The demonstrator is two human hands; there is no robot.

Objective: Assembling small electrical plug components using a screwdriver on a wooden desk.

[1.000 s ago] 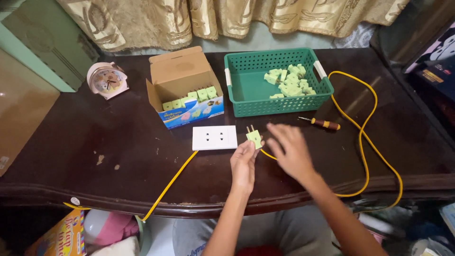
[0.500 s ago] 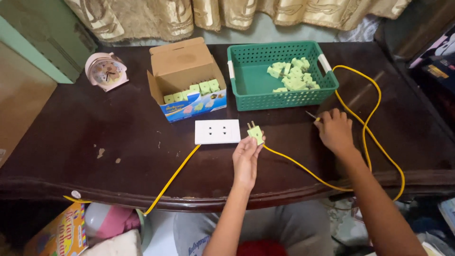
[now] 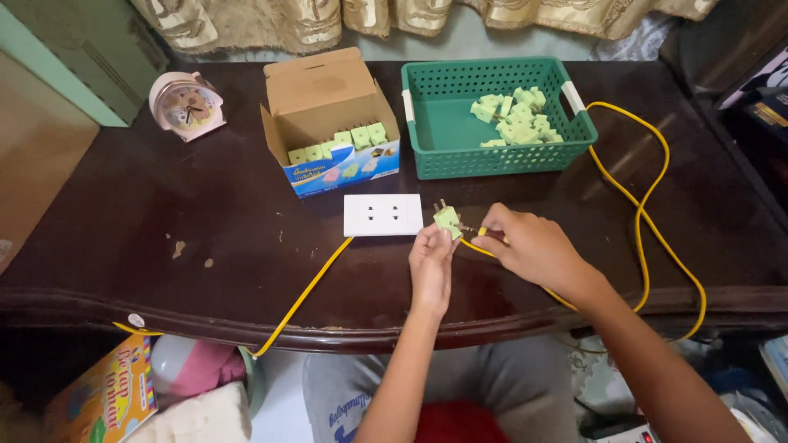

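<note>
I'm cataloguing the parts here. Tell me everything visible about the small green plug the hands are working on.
The green plug is a small pale-green block, plastic by its look, with metal prongs pointing up and left. The left hand pinches it just above the dark table, right of the white socket plate. The right hand puts a screwdriver tip to its side.

The dark table has open room on its left part, between the pink clock and the white socket plate. Behind the plate, the cardboard box and green basket block the way. The yellow cable loops across the right side
</note>
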